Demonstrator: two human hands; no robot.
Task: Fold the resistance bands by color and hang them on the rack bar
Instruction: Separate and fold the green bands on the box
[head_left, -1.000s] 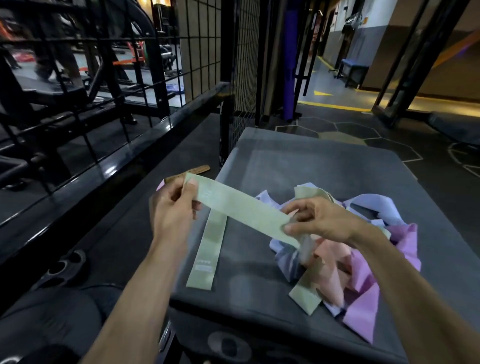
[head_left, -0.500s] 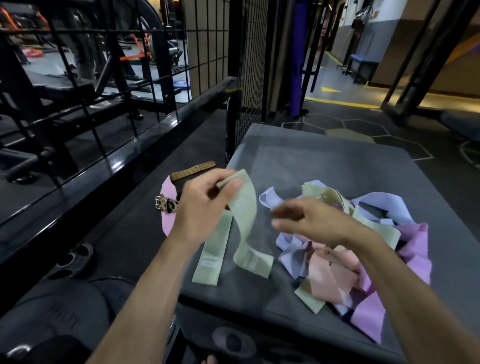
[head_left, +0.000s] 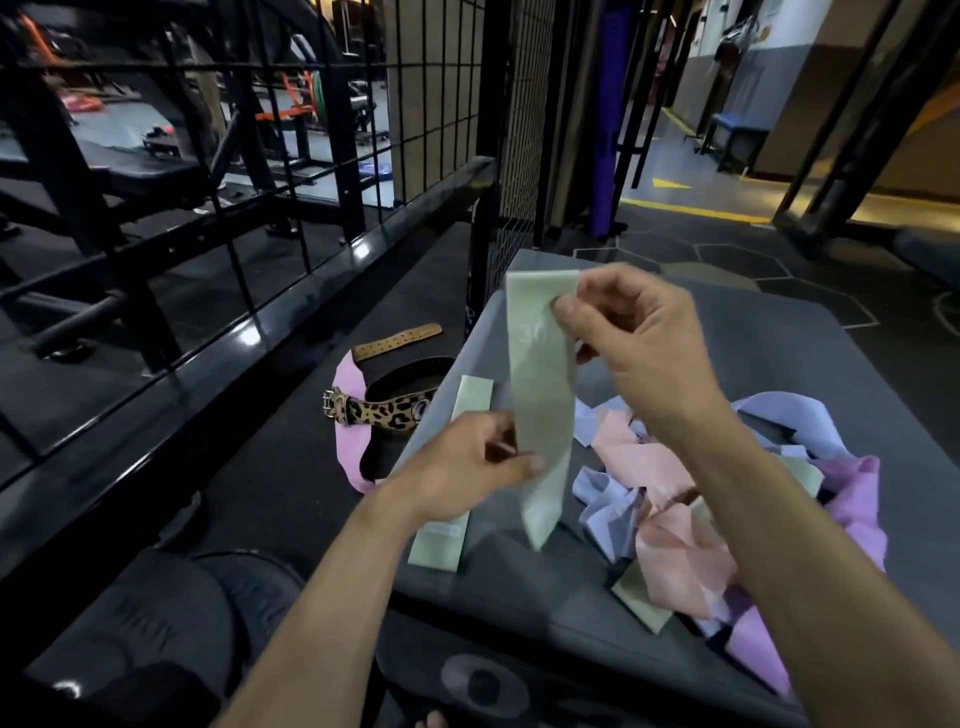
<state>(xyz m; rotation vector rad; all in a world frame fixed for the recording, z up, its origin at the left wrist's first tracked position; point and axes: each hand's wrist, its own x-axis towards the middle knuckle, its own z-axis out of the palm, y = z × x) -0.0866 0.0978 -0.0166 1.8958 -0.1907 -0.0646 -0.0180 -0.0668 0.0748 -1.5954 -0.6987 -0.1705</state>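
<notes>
A pale green resistance band (head_left: 543, 384) hangs upright above the grey padded box (head_left: 769, 353). My right hand (head_left: 631, 338) pinches its top end, and my left hand (head_left: 467, 465) pinches it lower down, near its middle. A second green band (head_left: 457, 493) lies flat on the box's left edge, partly under my left hand. A tangled pile of pink, lilac, purple and green bands (head_left: 691, 514) lies on the box to the right, under my right forearm. The black rack bar (head_left: 249, 343) runs diagonally at the left.
A leopard-print lifting belt (head_left: 382, 410) and a pink band (head_left: 349, 447) lie on the dark floor mat left of the box. A black wire-mesh panel (head_left: 514, 130) stands behind the box. Gym benches and frames fill the far left.
My right hand left the pile and took the green band's top end, lifting it. My left hand slid down the band, which now hangs upright instead of drooping onto the box.
</notes>
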